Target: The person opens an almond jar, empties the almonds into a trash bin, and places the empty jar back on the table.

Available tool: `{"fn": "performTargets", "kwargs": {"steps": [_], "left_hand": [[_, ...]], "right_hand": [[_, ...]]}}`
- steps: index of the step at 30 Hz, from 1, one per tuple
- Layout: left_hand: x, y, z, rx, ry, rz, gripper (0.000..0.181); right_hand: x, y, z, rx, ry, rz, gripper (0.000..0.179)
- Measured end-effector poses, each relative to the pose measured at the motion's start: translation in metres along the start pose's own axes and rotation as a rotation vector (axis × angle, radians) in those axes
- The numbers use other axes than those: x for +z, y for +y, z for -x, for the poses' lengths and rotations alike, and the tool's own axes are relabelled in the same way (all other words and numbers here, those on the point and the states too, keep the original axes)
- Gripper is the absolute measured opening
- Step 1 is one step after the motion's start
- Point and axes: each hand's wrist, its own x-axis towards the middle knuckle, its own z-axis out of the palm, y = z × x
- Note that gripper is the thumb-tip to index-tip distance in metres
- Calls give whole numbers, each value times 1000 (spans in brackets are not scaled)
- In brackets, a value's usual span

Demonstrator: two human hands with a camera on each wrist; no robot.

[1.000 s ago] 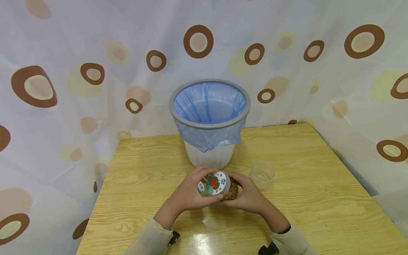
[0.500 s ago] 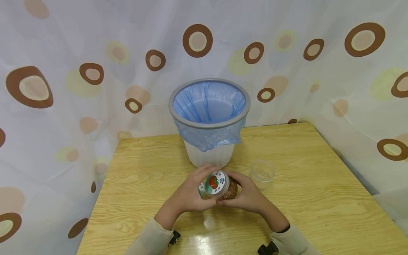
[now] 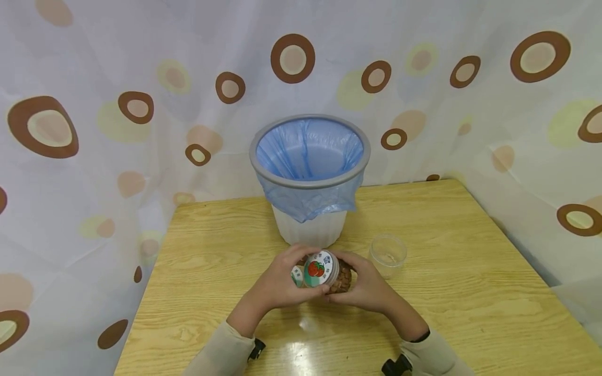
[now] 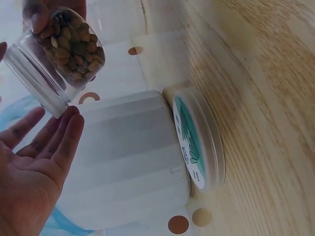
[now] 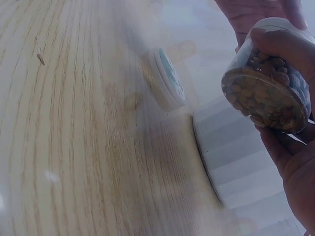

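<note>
A clear jar (image 3: 342, 278) of almond-like brown kernels is tilted sideways between my hands, close over the table. Its screw lid (image 3: 317, 269) bears a white and green label with red tomatoes and faces left. My left hand (image 3: 277, 284) grips the lid by its edge, thumb below and fingers above. The right hand (image 3: 369, 287) holds the jar body, thumb and fingers round it. In the left wrist view, the kernels (image 4: 69, 51) have gathered toward the base. Below the jar a second lid (image 4: 194, 140) with a green label lies on the table, partly hidden by my left hand in the head view.
A white bin (image 3: 310, 227) with a grey rim and a blue bag liner (image 3: 308, 196) stands just behind my hands. An uncovered clear jar (image 3: 388, 256) is on the wooden table (image 3: 461, 292) to the right. A patterned curtain (image 3: 178, 62) hangs behind and at the sides.
The tomato label has turned a little back and forth under my left fingers. The right hand and the jar body have stayed in nearly the same place.
</note>
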Motion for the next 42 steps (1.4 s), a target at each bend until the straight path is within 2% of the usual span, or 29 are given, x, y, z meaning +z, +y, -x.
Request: {"fn": "performTargets", "kwargs": {"steps": [8,16,21,28,33,42], "left_hand": [[1,1,-1,-74,33,-48,60],[2,1,-1,-82,44,-59,59],[2,-1,-2,-19,37,-59,67],[0,1,-1,73,-19,-70,100],[1,0,-2,113,-25,-58,93],[2,-2,-2,126,-18,-12,82]], "right_hand": [[0,-1,0,2,-12,-4,84],[-1,-1,-1,10,-13,-12,85],[-1,-1,-1,8,-5,-11,84],[0,0,-2,4,-7,-13,86],[0,0,-2,11,-12,-26,87],[-1,0,-1,15,2,-21,88]]}}
